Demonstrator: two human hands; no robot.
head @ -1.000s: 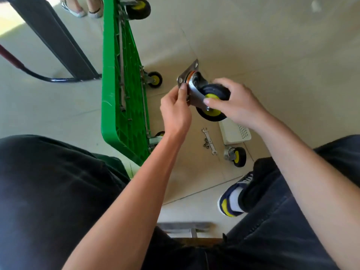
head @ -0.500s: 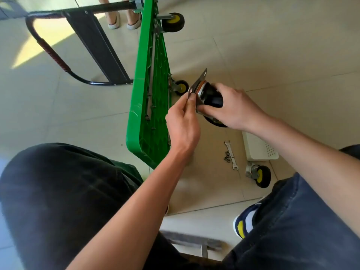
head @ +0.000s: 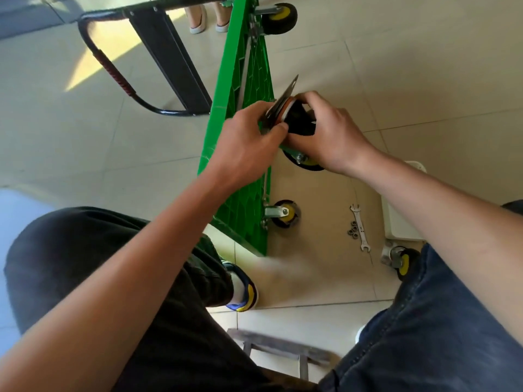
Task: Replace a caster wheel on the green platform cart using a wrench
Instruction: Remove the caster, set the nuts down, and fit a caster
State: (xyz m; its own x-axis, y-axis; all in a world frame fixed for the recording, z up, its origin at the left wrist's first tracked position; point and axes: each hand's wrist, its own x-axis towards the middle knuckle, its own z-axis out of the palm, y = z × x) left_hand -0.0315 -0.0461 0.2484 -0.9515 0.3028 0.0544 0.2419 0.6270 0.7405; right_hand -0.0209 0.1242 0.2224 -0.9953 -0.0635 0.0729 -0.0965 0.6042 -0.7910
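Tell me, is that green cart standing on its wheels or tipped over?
Tipped on its side. The green cart stands on edge on the floor, and its casters stick out sideways instead of touching the ground.

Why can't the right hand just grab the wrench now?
Probably not yet: the right hand is busy gripping the caster. The wrench lies bare on the floor below that arm, nothing covering it.

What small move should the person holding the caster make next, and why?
Probably press the caster, held by the left hand and the right hand, flat against the green cart underside: its plate sits tilted beside it, while nuts and wrench lie on the floor.
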